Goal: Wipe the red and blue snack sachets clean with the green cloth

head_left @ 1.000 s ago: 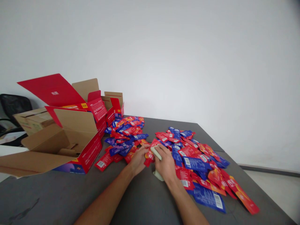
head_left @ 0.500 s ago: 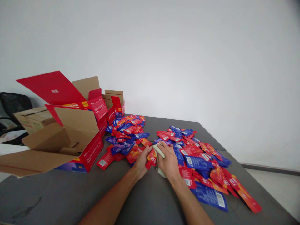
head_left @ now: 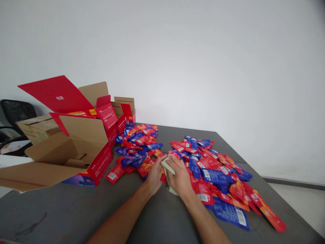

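Between my hands, low over the front middle of the table, is a red sachet [head_left: 163, 177], mostly covered by a pale green cloth [head_left: 167, 165]. My left hand [head_left: 154, 176] is closed on the sachet's left side. My right hand [head_left: 179, 175] presses the cloth against the sachet, fingers closed around it, and a fold of cloth hangs below. Close to my right hand spreads a heap of red and blue sachets [head_left: 214, 178]. Another heap of red and blue sachets [head_left: 137, 149] lies just beyond my left hand.
An open red cardboard box [head_left: 100, 164] stands at the left, flaps spread. More open red boxes [head_left: 108, 117] line up behind it. A brown carton [head_left: 42, 127] and a black chair [head_left: 17, 113] are farther left. The dark table [head_left: 162, 220] ends before a white wall [head_left: 177, 67].
The cloth in my right hand has shifted left across the sachet, covering more of it. My left hand stays nearly in place. The heaps and boxes look unchanged.
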`<state>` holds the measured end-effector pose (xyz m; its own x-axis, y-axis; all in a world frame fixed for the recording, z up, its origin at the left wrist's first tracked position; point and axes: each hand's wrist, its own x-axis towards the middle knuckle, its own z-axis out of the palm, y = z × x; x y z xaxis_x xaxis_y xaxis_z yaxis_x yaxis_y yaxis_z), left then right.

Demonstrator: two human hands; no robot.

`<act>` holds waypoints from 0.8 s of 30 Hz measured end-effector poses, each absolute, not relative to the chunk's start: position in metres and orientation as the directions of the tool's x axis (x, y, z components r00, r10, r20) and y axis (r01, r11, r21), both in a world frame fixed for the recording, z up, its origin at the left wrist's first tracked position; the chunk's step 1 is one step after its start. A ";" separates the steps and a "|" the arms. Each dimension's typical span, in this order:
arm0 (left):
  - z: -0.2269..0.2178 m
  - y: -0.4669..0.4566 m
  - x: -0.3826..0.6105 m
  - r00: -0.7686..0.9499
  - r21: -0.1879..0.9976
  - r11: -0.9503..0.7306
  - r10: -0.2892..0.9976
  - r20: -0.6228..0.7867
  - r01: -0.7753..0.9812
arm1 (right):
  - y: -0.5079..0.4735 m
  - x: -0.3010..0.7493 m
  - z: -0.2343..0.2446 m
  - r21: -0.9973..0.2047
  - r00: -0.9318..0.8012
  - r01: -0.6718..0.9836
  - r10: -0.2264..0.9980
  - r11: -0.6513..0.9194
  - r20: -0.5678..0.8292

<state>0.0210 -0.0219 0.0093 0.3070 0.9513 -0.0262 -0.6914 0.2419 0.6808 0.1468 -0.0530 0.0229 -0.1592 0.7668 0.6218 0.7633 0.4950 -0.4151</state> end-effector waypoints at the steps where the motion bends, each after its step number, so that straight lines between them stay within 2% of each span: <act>1: 0.013 -0.021 0.019 0.285 0.681 0.224 0.958 -0.023 -0.698 | -0.055 0.144 0.024 -0.389 -0.228 0.753 0.765 0.530 0.602; 3: 0.021 -0.018 0.014 0.254 0.677 0.202 0.967 -0.022 -0.708 | -0.060 0.137 0.025 -0.353 -0.343 0.725 0.755 0.591 0.559; 5: 0.025 -0.016 0.009 0.258 0.671 0.205 0.966 -0.022 -0.713 | -0.063 0.133 0.025 -0.343 -0.386 0.710 0.747 0.615 0.541; 12: 0.002 -0.010 0.006 0.219 0.707 0.182 0.975 -0.039 -0.684 | -0.049 0.155 0.016 -0.417 -0.113 0.783 0.765 0.461 0.633; 17: -0.001 -0.005 0.004 0.165 0.704 0.137 0.986 -0.029 -0.697 | -0.034 0.170 0.012 -0.572 0.149 0.711 0.707 0.410 0.692; 21: 0.000 -0.002 0.001 0.104 0.701 0.064 0.994 0.015 -0.710 | -0.040 0.158 0.015 -0.680 0.128 0.566 0.765 0.466 0.631; 24: -0.003 -0.002 0.002 0.103 0.758 0.075 0.995 -0.010 -0.648 | -0.047 0.146 0.016 -0.670 0.043 0.542 0.779 0.508 0.626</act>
